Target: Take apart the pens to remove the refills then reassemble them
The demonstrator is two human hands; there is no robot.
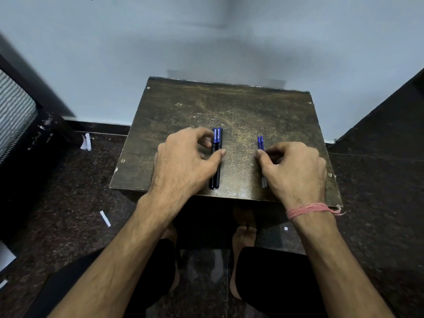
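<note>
Refills (260,143) pinched by right hand (296,171) could roll off the table's (241,111) near edge; left hand (181,164) pinches the pens (216,154).

L hand (183,160): palm down, fingers curled, thumb extended to the R, forearm angled in from lower L. R hand (296,167): palm down, fingers curled under, thumb pointing L, pink thread band (309,210) on wrist. Hands well apart.

"OCTANE" on pen caps (217,135)
</note>
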